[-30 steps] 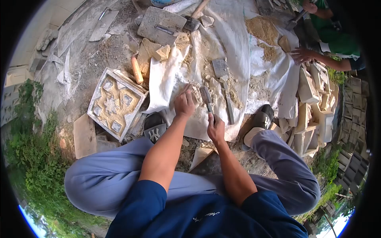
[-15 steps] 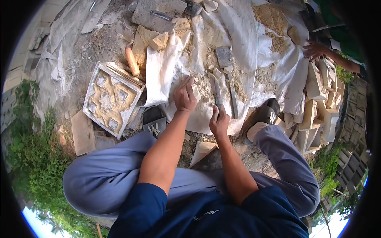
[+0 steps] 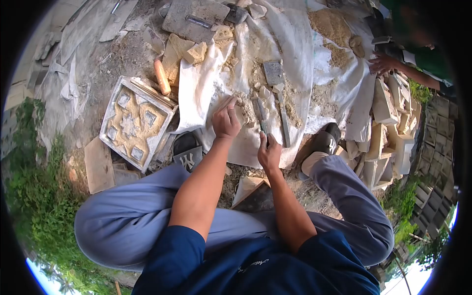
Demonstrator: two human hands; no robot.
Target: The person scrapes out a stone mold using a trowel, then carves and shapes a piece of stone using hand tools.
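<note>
Since the earlier frame, the flat-bladed tool [image 3: 262, 118] has swung a little toward the left hand [image 3: 226, 121], its tip now leaning that way. The right hand [image 3: 270, 153] has its grip closed on the tool's lower end, blade pointing away from the body. Ahead and left of that grip, the left hand's fingers lie close together against a pale lump [image 3: 240, 114]; whether they pinch it, I cannot tell. Good control here would mean a low blade angle, short light strokes and left fingertips kept clear of the edge, as the crumbly material looks likely to break unevenly. Underneath, a creased white sheet [image 3: 196, 98] covers rough ground, strewn with chips and dust. Just right of the grip lies a square-plated tool [image 3: 274, 73]; farther left sits a framed patterned block [image 3: 129, 125]. Well off to the right, a co-worker's hand [image 3: 386, 64] rests by stacked pale blocks [image 3: 386, 105], with greenery [image 3: 49, 206] far left.
</note>
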